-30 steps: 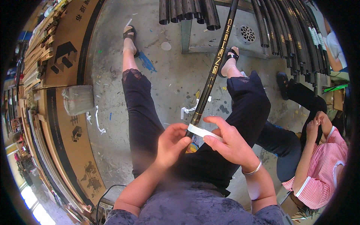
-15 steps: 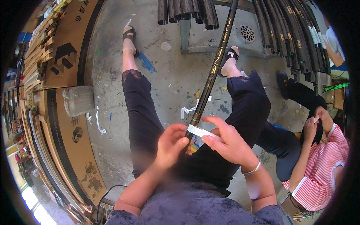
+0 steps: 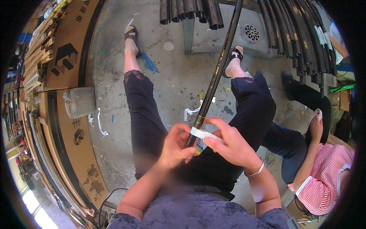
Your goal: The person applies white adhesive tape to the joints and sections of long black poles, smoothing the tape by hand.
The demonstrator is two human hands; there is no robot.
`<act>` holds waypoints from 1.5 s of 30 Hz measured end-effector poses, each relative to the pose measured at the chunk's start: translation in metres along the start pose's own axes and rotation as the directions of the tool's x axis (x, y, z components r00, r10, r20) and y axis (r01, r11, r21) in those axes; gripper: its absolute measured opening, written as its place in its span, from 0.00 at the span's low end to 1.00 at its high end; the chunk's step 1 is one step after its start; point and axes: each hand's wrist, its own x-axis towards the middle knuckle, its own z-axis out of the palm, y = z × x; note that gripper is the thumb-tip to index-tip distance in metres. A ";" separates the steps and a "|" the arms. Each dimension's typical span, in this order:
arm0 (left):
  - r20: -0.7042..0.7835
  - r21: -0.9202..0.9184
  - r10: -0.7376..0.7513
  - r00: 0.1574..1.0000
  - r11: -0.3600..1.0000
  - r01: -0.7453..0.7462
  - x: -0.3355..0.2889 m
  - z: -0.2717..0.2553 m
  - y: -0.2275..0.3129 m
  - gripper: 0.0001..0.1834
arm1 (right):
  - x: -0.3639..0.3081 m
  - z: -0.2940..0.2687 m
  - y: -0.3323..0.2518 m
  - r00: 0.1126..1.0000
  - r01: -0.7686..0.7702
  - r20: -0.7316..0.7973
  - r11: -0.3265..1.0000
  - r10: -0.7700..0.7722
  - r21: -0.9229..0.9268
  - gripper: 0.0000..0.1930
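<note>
A long black pole (image 3: 214, 82) with gold markings slants down from the top of the view to my lap. My left hand (image 3: 176, 147) is closed around its lower end, thumb and fingers on either side. In my right hand (image 3: 233, 144) is a roll of white tape (image 3: 207, 135), pinched between thumb and fingers. The tape's loose end lies against the pole just above my left fingers, and my right index finger reaches toward the pole there. Part of the roll is hidden behind my right fingers.
Black tubes (image 3: 190, 11) hang over a frame at the top, with more black poles (image 3: 297, 38) at upper right. Cardboard boxes (image 3: 72, 133) line the left side. A co-worker's hand (image 3: 315, 126) holds a white ring-shaped roll at right. Tape scraps (image 3: 101, 124) litter the floor.
The pole has turned about its length, so its large gold lettering has rolled out of sight. My left fingers have shifted around it. The co-worker's hand has moved, showing a white roll.
</note>
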 end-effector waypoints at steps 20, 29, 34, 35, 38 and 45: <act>-0.097 -0.003 0.081 0.992 0.997 -0.081 0.000 -0.005 -0.010 0.13 | 0.007 0.002 0.013 1.000 0.006 0.003 1.000 -0.006 0.029 0.24; -0.098 -0.015 0.081 0.992 0.996 -0.083 -0.001 -0.008 -0.010 0.13 | 0.013 0.004 0.015 0.999 0.034 0.002 0.998 -0.035 0.045 0.23; -0.092 -0.049 0.081 0.992 0.995 -0.086 -0.001 -0.009 -0.010 0.13 | 0.013 0.004 0.009 1.000 0.004 0.015 0.996 -0.005 0.092 0.22; -0.100 -0.033 0.083 0.992 0.996 -0.087 -0.002 -0.009 -0.010 0.16 | 0.014 0.003 0.008 1.000 -0.008 0.022 0.996 0.006 0.093 0.22; -0.103 -0.019 0.092 0.990 0.995 -0.094 -0.001 -0.009 -0.010 0.20 | 0.014 0.004 0.008 1.000 -0.010 0.020 0.995 0.008 0.103 0.21; -0.082 -0.072 0.128 0.988 0.988 -0.134 -0.001 -0.010 -0.009 0.18 | 0.020 0.009 0.017 0.999 -0.026 0.040 0.985 0.019 0.168 0.19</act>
